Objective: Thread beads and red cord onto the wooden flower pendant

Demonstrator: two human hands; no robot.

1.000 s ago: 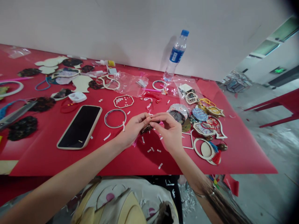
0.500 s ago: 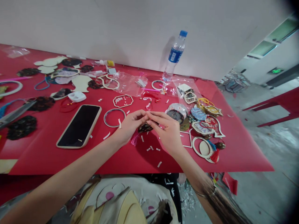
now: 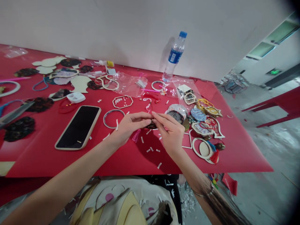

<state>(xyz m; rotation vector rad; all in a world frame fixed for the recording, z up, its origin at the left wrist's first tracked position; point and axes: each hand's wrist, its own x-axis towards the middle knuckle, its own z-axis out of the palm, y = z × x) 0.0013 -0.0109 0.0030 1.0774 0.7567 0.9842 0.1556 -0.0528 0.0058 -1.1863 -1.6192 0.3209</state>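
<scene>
While the dark ornament [image 3: 152, 125] lies low between them, the left hand [image 3: 129, 127] pinches it — the right hand's grip [image 3: 171, 130] pressed together.

Surface [image 3: 112, 164]: plain red. Tassel [image 3: 136, 136]: magenta pink. Phone [image 3: 78, 127]: black screen, cream case. Bottle [image 3: 173, 57]: clear, blue cap, blue label with white marking. Fish-shaped cutout [image 3: 80, 84]: plain cream. Fabric-like disc [image 3: 19, 128]: near-black, mottled brownish. Round disc [image 3: 198, 114]: pale blue, streaked white. Cord [image 3: 207, 101]: yellow. Cord loop [image 3: 39, 85]: blue. Second tassel [image 3: 214, 157]: bright red. Paper strips [image 3: 159, 165]: white. Garment [image 3: 131, 194]: cream, yellow areas, purplish-pink dots, dark line drawing. Wall [image 3: 98, 31]: greyish white. Sign [image 3: 274, 72]: green, lighter figure.
</scene>
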